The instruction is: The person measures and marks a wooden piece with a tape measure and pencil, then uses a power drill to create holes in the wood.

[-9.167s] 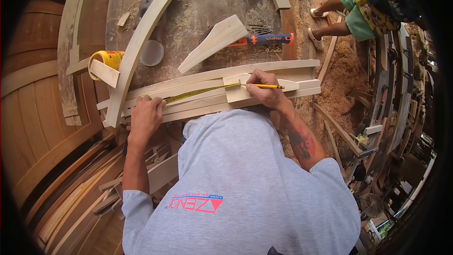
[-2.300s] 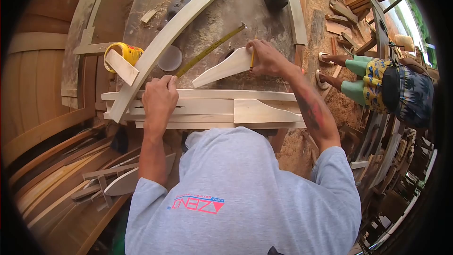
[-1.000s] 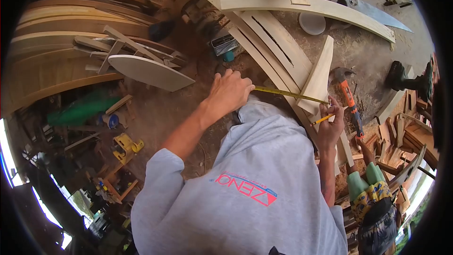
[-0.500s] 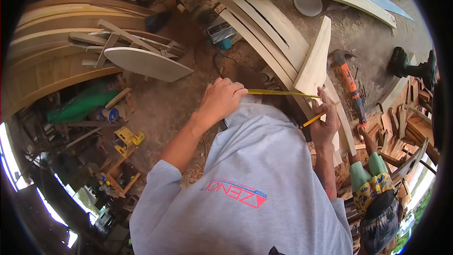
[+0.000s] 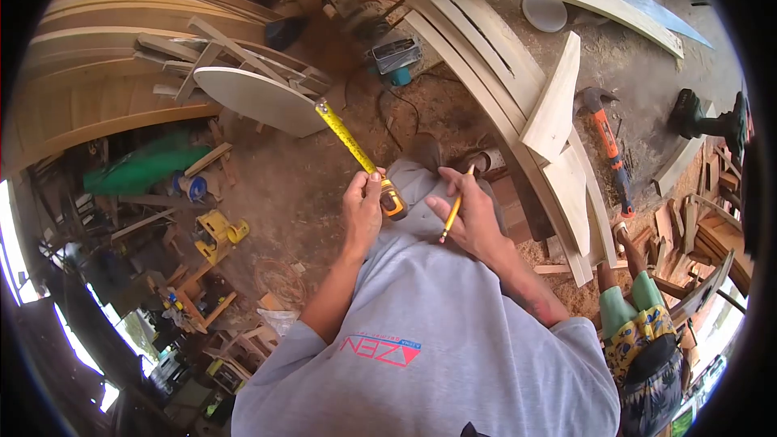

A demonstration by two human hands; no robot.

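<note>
My left hand (image 5: 363, 209) is wrapped round a black and yellow tape measure (image 5: 392, 201); its yellow blade (image 5: 346, 137) sticks out up and to the left, free at its tip. To the right, my right hand (image 5: 474, 220) holds a yellow pencil (image 5: 456, 210) between its fingers, close to the tape case but apart from it. Right of my hands lie long curved wooden pieces (image 5: 477, 101), with a tapered pale board (image 5: 555, 101) on top of them.
An orange-handled hammer (image 5: 607, 142) lies on the floor at the right, near a power drill (image 5: 708, 119). A co-worker (image 5: 643, 332) is at the lower right. At the left are an oval board (image 5: 255, 97), a yellow tool (image 5: 217, 235) and stacked planks (image 5: 121, 40).
My hands have come away from the wooden pieces. The tape blade, stretched between both hands before, now points up-left from the case in my left hand. My right hand has moved left with the pencil.
</note>
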